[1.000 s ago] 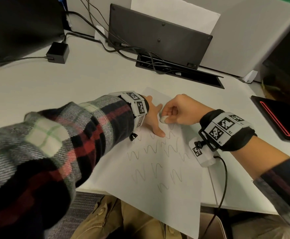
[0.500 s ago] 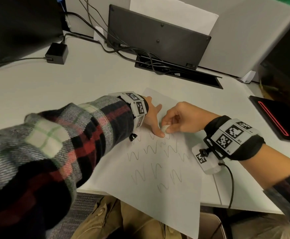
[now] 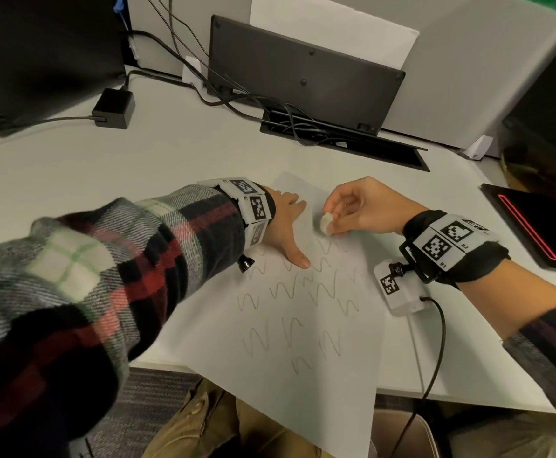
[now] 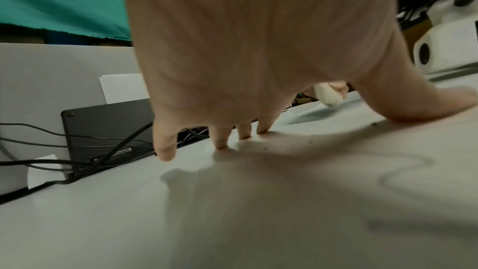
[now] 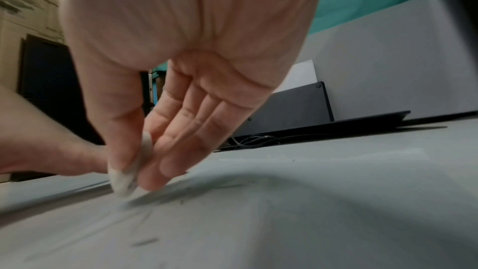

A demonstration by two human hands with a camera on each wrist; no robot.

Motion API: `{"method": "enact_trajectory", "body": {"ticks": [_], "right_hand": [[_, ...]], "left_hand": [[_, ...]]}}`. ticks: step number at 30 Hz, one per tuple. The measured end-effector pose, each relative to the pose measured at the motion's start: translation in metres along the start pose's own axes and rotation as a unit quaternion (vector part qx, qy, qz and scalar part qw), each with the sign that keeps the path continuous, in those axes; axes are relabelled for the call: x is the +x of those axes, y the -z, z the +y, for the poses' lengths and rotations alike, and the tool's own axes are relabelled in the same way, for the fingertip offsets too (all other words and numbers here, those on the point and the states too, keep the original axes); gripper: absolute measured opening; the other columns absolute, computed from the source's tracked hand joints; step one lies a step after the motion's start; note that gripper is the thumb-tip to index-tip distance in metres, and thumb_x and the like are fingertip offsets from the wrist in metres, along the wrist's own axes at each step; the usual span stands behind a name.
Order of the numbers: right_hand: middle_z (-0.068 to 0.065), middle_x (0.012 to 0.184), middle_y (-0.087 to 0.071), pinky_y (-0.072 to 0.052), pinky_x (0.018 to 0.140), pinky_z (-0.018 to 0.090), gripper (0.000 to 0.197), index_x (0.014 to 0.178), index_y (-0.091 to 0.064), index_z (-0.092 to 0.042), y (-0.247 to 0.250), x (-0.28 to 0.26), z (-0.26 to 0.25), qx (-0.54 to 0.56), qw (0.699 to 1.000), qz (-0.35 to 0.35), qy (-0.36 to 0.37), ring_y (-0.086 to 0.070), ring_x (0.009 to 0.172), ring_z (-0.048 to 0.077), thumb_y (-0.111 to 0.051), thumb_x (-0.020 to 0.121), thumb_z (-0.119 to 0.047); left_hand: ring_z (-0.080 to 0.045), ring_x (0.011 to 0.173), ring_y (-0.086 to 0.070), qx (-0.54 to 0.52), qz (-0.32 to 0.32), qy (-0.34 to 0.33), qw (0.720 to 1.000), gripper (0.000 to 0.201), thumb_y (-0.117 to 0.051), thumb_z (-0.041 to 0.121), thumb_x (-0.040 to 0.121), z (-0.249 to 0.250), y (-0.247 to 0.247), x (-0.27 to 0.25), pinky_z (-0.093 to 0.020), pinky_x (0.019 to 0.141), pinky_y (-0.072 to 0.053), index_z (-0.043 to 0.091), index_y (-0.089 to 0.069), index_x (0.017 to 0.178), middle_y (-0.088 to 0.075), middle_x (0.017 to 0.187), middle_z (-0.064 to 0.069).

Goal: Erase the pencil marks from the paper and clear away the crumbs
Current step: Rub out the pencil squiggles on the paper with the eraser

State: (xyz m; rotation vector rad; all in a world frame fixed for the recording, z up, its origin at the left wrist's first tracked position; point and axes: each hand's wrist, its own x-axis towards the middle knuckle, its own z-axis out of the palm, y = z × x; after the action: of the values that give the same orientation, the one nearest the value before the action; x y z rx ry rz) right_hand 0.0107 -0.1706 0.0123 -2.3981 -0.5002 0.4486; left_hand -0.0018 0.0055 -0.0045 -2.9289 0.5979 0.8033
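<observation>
Your left hand [image 3: 286,223] lies flat on the upper part of the sheet of paper [image 3: 303,375], fingers straight and spread, thumb stretched toward the lower centre of the head view; in the left wrist view the fingertips [image 4: 221,144] press down right at the sheet's far edge. Your right hand [image 3: 359,206] pinches a small white eraser [image 3: 325,223] between thumb and fingers, its lower end on the paper just right of your left hand. In the right wrist view the eraser [image 5: 124,179] touches the sheet close to the paper's edge, with dark crumbs [image 5: 145,242] and smears scattered in front of it.

Rows of wavy pencil marks [image 3: 303,292] fill the middle of the sheet, below both hands. The paper sits skewed on the white worktop [image 3: 104,176]; its lower corner hangs past the worktop's near edge at the bottom centre of the frame.

Left of the paper the worktop runs open up to a black power adapter [image 3: 114,108] at upper left. Above the paper, a cable slot [image 3: 342,140] and an upright black panel [image 3: 303,71] bound the far side. A black device with a red stripe [image 3: 534,226] lies at the right edge.
</observation>
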Motion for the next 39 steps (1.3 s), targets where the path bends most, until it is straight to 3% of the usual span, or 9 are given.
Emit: {"method": "enact_trajectory", "body": {"ticks": [5,11,17,20,22,27,33,36,39], "right_hand": [[0.007,0.079,-0.071,-0.053,0.079,0.02,0.026,0.097,-0.071,-0.013,-0.001,0.004,0.004,-0.032,0.999,-0.033,0.015,-0.066,0.072,0.012,-0.076,0.072,-0.007],[-0.002,0.071,-0.067,-0.045,0.063,0.007,0.017,0.08,-0.069,-0.018,-0.001,0.008,0.004,-0.081,0.997,-0.007,0.01,-0.057,0.056,-0.004,-0.081,0.068,-0.013],[-0.006,0.066,-0.066,-0.049,0.067,0.015,0.014,0.075,-0.068,-0.018,-0.003,0.011,0.003,-0.071,0.997,-0.016,0.016,-0.059,0.054,-0.001,-0.078,0.07,-0.01],[-0.004,0.065,-0.07,-0.054,0.067,0.016,0.013,0.084,-0.07,-0.007,-0.003,0.004,0.0,-0.041,0.996,-0.079,0.011,-0.064,0.059,0.005,-0.076,0.072,-0.004],[0.007,0.072,-0.072,-0.055,0.067,0.018,0.018,0.091,-0.07,0.0,-0.005,0.004,-0.001,-0.047,0.994,-0.093,0.013,-0.066,0.063,0.012,-0.074,0.074,-0.004],[0.011,0.076,-0.071,-0.047,0.064,0.012,0.015,0.092,-0.072,-0.008,-0.01,0.014,-0.003,-0.154,0.987,-0.022,0.05,-0.059,0.056,0.001,-0.072,0.077,-0.013],[0.005,0.066,-0.068,-0.048,0.064,0.01,0.016,0.093,-0.072,-0.012,-0.006,0.004,0.0,-0.109,0.989,-0.102,0.021,-0.059,0.053,0.002,-0.073,0.077,-0.012],[0.009,0.071,-0.069,-0.044,0.062,0.01,0.014,0.091,-0.072,-0.01,-0.011,0.012,-0.001,-0.162,0.985,-0.038,0.047,-0.055,0.052,-0.002,-0.073,0.078,-0.013],[0.015,0.075,-0.069,-0.047,0.067,0.02,0.013,0.09,-0.071,-0.008,-0.011,0.013,-0.003,-0.18,0.982,-0.014,0.058,-0.055,0.056,0.004,-0.072,0.078,-0.014]], "left_hand": [[-0.022,0.145,0.002,0.011,-0.009,0.009,1.0,0.118,-0.056,0.077,0.066,-0.001,0.002,0.005,-0.045,0.115,-0.009,0.028,0.013,0.148,0.012,0.157,0.001],[-0.028,0.145,0.0,0.014,-0.006,0.038,0.999,0.114,-0.048,0.083,0.066,0.011,0.001,0.009,-0.051,0.112,-0.014,0.032,0.014,0.147,0.011,0.157,-0.002],[-0.028,0.145,0.004,0.01,-0.009,0.047,0.999,0.114,-0.048,0.083,0.066,0.014,0.003,0.007,-0.054,0.112,-0.009,0.032,0.015,0.147,0.016,0.157,-0.001],[-0.026,0.145,0.007,0.014,-0.005,0.041,0.999,0.113,-0.047,0.081,0.068,0.016,0.003,0.004,-0.053,0.113,-0.007,0.029,0.015,0.147,0.016,0.157,0.0],[-0.023,0.145,0.007,0.02,0.0,0.031,0.999,0.111,-0.048,0.078,0.072,0.017,0.004,0.002,-0.05,0.113,-0.006,0.026,0.013,0.148,0.014,0.157,0.0],[-0.022,0.145,-0.004,0.008,0.011,0.014,1.0,0.106,-0.053,0.073,0.074,0.019,0.006,-0.002,-0.047,0.112,-0.014,0.025,0.003,0.151,0.002,0.158,-0.001],[-0.019,0.145,0.007,0.02,-0.004,0.023,1.0,0.111,-0.049,0.076,0.074,0.018,0.005,0.0,-0.048,0.114,-0.005,0.023,0.014,0.148,0.015,0.157,0.002],[-0.021,0.145,0.003,0.016,-0.002,0.016,1.0,0.107,-0.05,0.074,0.075,0.019,0.006,-0.002,-0.049,0.113,-0.009,0.025,0.009,0.149,0.01,0.158,0.0],[-0.021,0.145,0.002,0.015,0.001,0.012,1.0,0.105,-0.051,0.073,0.075,0.02,0.006,-0.003,-0.048,0.113,-0.01,0.026,0.007,0.15,0.008,0.158,-0.001]]}}
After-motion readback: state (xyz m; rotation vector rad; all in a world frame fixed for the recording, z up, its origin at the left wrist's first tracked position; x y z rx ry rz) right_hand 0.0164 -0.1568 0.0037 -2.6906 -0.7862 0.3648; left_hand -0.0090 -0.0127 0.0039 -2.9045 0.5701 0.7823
